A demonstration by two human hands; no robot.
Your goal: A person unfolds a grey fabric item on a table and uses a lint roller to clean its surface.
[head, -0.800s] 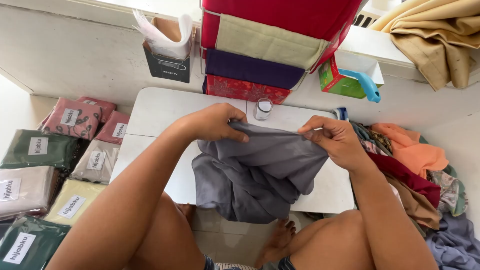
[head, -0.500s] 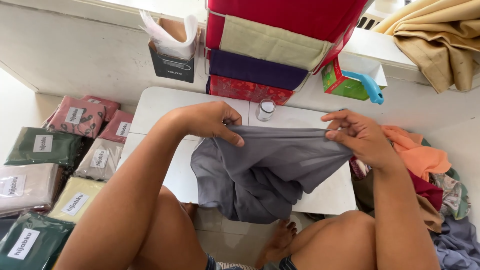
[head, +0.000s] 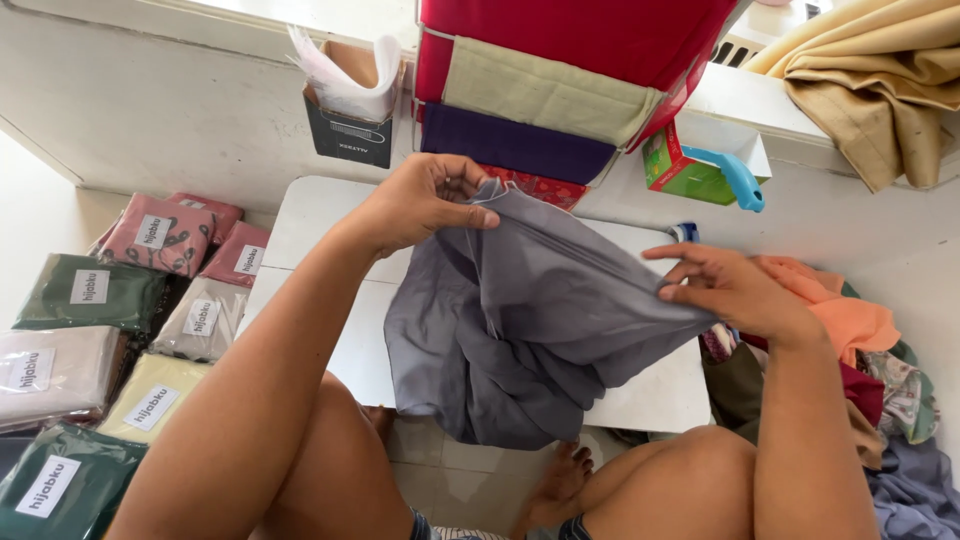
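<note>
Grey cloth [head: 530, 320] stretched slantwise above the small white table [head: 330, 215], far-left end pinched by left hand [head: 425, 200], near-right end by right hand [head: 735, 290].

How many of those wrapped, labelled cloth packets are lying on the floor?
8, all left of the white table: two pink, dark green, grey, beige, yellow, two green. More may be hidden.

The grey cloth [head: 520, 330] hides the middle of the white table [head: 320, 215]. Beside the table, the green packet [head: 55, 485] is cut by the edge.
</note>
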